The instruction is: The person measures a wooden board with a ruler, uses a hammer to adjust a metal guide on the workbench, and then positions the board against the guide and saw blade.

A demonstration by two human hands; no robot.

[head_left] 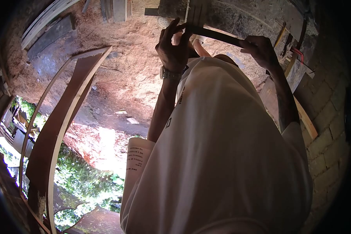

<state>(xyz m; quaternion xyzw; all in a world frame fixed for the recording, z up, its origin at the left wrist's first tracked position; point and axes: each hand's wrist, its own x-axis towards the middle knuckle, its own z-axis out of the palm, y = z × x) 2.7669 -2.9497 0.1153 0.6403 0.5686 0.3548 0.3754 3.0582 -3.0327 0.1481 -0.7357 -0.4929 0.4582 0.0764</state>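
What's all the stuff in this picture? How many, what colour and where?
strip: one, dark, upper centre
bench: one, dark grey, top
planks: several, grey and pale, upper left
curved wood: several, brown and pale, left
sawdust: uncountable, tan, upper left
red thing: one, red, upper right
wall: one, grey-tan, right
plants: many, green, lower left
watch: one, silver, upper centre
shirt: one, white, centre
left hand: one, shaded, strip's left end
right hand: one, shaded, holding strip's right end
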